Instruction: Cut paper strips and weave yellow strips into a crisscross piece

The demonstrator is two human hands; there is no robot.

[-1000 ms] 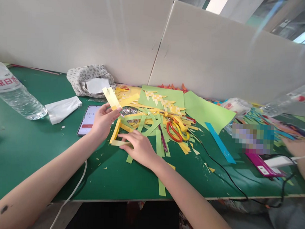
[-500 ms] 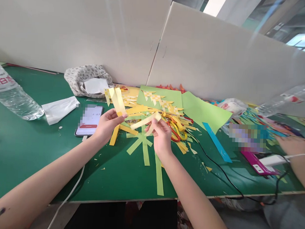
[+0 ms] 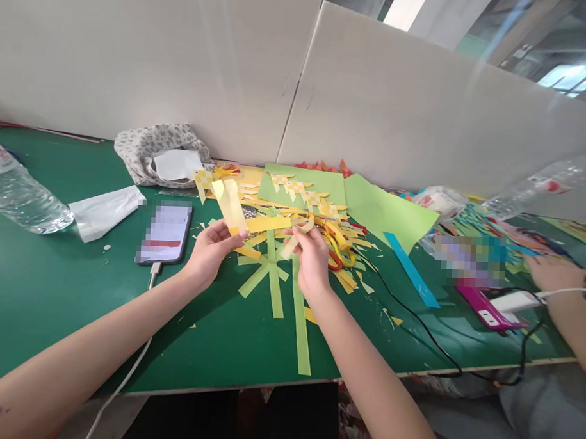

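Step in hand looks like working paper strips together in the air, folding or threading; can't tell which. Left hand (image 3: 215, 250) is closed in a pinch on the low end of the pale strip (image 3: 232, 208), which sticks up and away in two prongs. Yellow strip (image 3: 271, 224) runs from the left fingertips across to the right. Right hand (image 3: 311, 255) is also pinched, gripping a second pale piece (image 3: 289, 247), bent at the fingertips. Can't tell if it has the yellow strip's end too.

So the work sits between the hands, over the table (image 3: 206, 354), green strips (image 3: 275, 289) below and checked pieces (image 3: 294, 186) beyond. Phone (image 3: 166, 233) lies left of the left hand.

My read: next move calls for a steady left pinch and fine right fingertip placement, creases kept square. Main risk: strips slipping out of line.
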